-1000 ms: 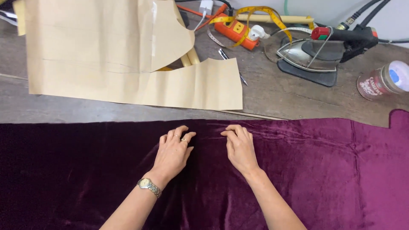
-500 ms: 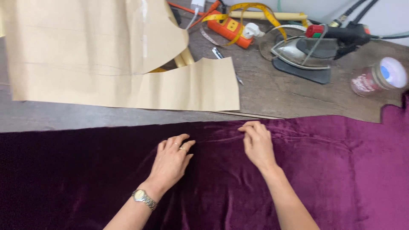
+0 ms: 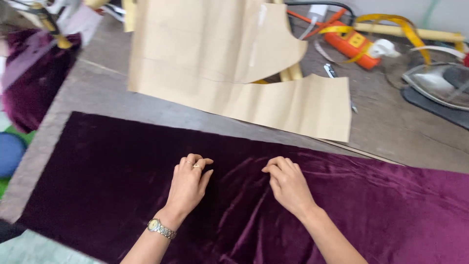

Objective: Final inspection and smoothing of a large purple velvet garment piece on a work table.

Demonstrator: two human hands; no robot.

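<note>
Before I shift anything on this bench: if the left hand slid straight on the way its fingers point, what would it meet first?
The left hand points up and slightly right across the purple velvet. Past the velvet's far edge comes bare table, then probably the tan paper pattern.

view swung left | right hand (image 3: 289, 186) drew back beside left hand (image 3: 188, 184) | velvet's (image 3: 122, 171) left end now visible

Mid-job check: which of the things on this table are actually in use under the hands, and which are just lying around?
In hand:
- purple velvet cloth, spread on the table
- left hand, flat on it
- right hand, fingers bent on it

Lying about:
- tan paper pattern
- iron
- yellow tape measure
- orange power strip
- bundle of purple cloth, at the table's left end
</note>
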